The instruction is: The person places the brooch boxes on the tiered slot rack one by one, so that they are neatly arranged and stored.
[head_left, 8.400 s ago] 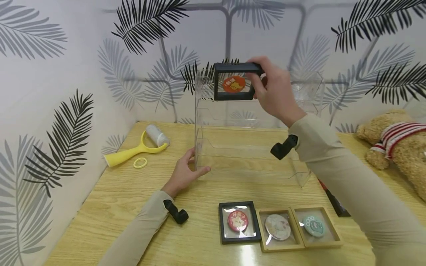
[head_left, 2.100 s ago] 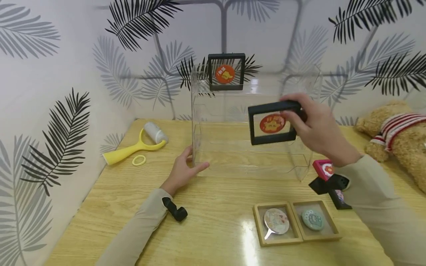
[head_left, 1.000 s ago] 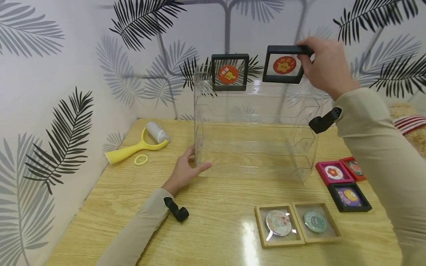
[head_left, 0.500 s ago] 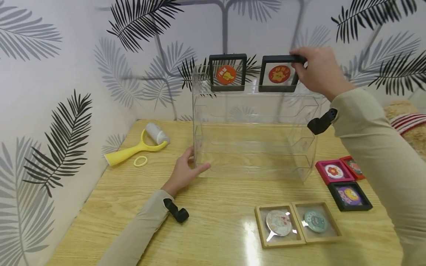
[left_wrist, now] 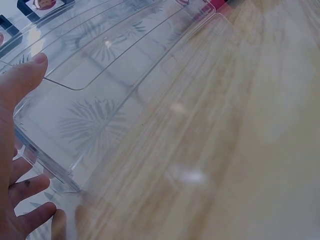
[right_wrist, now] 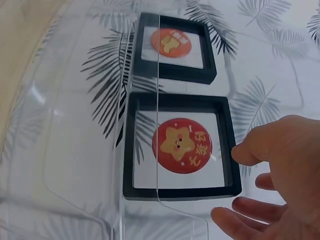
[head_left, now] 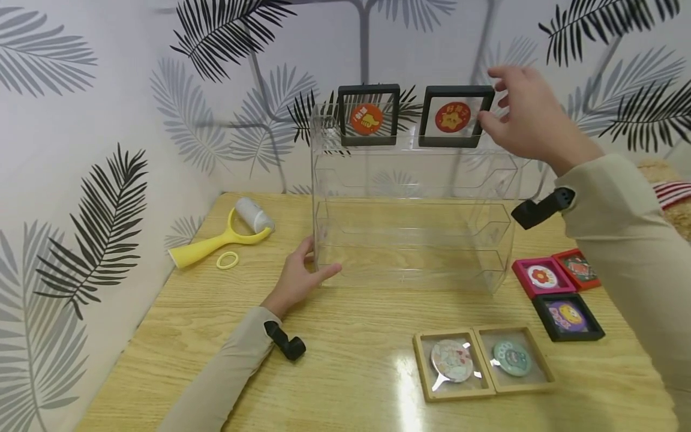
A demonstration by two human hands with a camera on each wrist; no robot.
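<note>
A clear acrylic display rack with stepped tiers stands on the wooden table. My left hand holds its lower left side, thumb in front and fingers behind the side panel. Two black-framed badge display cases stand upright on the top tier. The left one contains an orange badge with a yellow hand design; the right one contains a red badge with a yellow star. Beside the right case, my right hand is held with fingers apart and nothing gripped. In the right wrist view its thumb lies at the case's edge.
Two wood-framed badge cases lie flat in front. At right lie a pink case, a red case and a black case. A yellow slingshot-shaped piece, grey cylinder and yellow ring lie left.
The right hand set the thumbs-up case on the top tier, then brought the star case up from the table beside it and let it go. The left hand has stayed on the rack.
</note>
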